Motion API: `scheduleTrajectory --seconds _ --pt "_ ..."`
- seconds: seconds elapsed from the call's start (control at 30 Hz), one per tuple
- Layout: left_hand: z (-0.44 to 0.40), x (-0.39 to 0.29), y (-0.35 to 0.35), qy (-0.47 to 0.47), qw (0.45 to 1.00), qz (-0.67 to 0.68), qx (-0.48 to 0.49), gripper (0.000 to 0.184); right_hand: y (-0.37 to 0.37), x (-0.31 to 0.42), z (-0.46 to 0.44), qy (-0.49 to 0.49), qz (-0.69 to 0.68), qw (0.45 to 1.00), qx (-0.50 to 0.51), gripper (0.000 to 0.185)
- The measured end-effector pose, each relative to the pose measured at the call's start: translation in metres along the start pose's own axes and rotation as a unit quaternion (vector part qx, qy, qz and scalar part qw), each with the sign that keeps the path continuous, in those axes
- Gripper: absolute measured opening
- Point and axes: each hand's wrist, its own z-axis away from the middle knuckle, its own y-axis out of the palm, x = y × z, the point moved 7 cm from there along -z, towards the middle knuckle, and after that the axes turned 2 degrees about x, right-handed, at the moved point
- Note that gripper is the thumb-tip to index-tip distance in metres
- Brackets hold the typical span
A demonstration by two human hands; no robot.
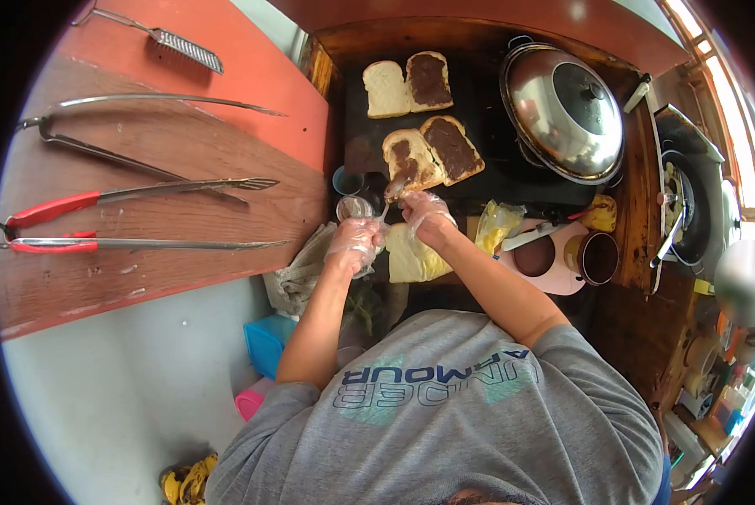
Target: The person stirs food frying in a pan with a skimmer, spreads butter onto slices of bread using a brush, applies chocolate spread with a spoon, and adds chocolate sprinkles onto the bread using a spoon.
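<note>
Probably soft, the brown-smeared bread slice [413,154] wants crust-holding; our plastic-gloved left hand [356,242] clamps the brown-coated spoon [396,186], plastic-gloved right hand's [426,212] grip unclear.

The spoon [395,188] is slanting over the lower left edge of the half-coated slice [425,167], its bowl smeared with brown spread; whether it is touching the bread is hard to tell. That slice is lying flat, tilting a little leftward, and is showing a brown patch in its middle with pale crumb around it. The coated slice [452,151] is lying against its right side, wearing dark spread nearly to the crust. Beyond them, the plain slice [386,89] is lying flat with its pale face up, and the far coated slice [429,82] is sitting just beside it, dark nearly all over.
</note>
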Motion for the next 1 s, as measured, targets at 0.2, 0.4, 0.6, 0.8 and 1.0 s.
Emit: scheduleTrajectory --seconds 0.2,0.4,0.6,0.8,1.0 --pt "0.045 -0.022 -0.010 0.015 0.998 -0.052 -0.016 0.014 0.017 0.003 -0.015 0.009 0.013 1.000 0.020 0.006" --pt "0.064 -0.096 0.039 0.360 0.879 -0.290 -0.118 0.014 0.026 0.015 0.006 -0.013 0.219 0.972 0.087 0.013" --pt "0.048 -0.076 0.205 0.488 0.774 -0.394 0.082 0.005 -0.041 0.058 0.112 0.030 0.609 0.786 0.099 0.029" --pt "0.017 -0.017 0.398 0.479 0.725 -0.444 0.218 0.010 -0.153 0.108 0.222 0.018 0.368 0.927 -0.067 0.035" --pt "-0.026 0.032 0.515 0.538 0.630 -0.504 0.246 0.011 -0.253 0.126 0.352 -0.072 0.195 0.930 -0.303 0.032"
